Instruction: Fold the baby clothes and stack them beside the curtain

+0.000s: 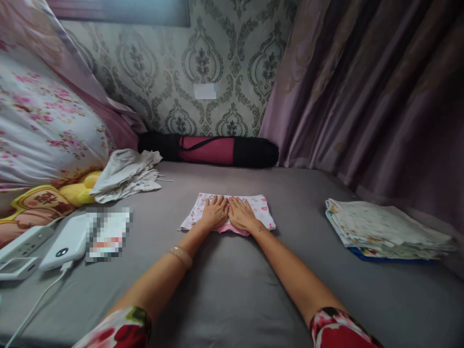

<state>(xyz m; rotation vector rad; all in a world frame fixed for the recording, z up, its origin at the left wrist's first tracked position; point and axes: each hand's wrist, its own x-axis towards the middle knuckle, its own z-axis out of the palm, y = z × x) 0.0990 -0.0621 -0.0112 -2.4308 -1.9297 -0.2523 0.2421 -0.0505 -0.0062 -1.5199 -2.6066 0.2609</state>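
A folded white garment with pink and red prints [261, 208] lies flat on the grey bed sheet [224, 285], its pink edge showing at the near side. My left hand [216, 212] rests palm down on its left half, fingers stretched forward. Beside it, my right hand [239, 213] presses flat on the middle and right part, the two hands nearly touching at the thumbs. Neither hand grips the cloth. What kind of garment it is, I cannot tell from the folds.
A stack of folded cloths [384, 224] sits at the right. On the left are a crumpled white cloth [125, 174], a yellow plush [78, 191], a white power bank [67, 241] with a cable, and a power strip [27, 241]. A black and maroon long bag [208, 150] lies against the wall.
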